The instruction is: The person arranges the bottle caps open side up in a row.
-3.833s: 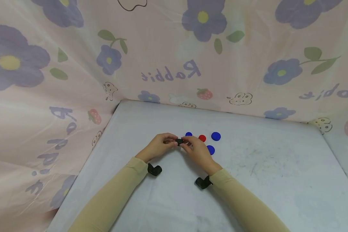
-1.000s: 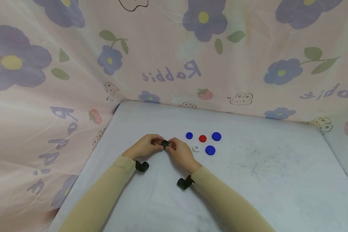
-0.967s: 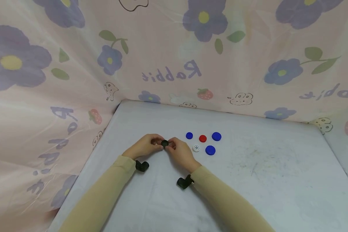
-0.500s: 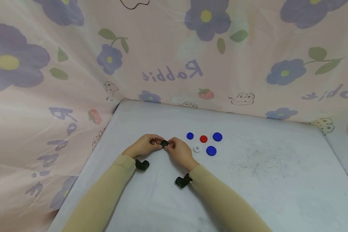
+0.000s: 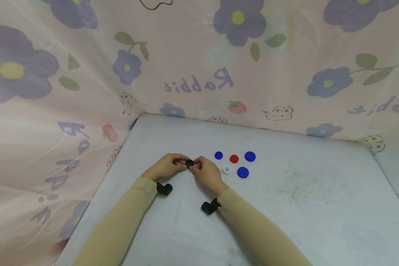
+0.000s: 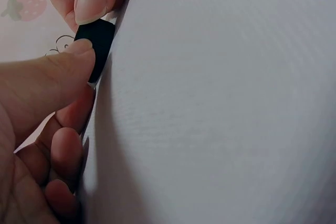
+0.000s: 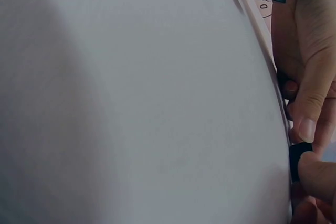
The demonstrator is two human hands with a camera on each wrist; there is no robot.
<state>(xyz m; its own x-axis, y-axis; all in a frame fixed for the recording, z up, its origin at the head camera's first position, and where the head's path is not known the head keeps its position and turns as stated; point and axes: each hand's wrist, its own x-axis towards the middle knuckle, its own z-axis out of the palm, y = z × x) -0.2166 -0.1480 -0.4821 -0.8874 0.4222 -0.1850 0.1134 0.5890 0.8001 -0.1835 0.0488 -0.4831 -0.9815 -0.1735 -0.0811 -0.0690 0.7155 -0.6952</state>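
A makeshift recording booth is suggested rather than a lived-in room — the pale grey counter point(image 5: 286, 207) is enclosed on three sides by a hung pink sheet point(image 5: 193, 55) printed with purple flowers, strawberries and the word "Rabbit". The background is fully screened off by this cloth, and small black cameras point(image 5: 208, 207) are seen strapped at both wrists.
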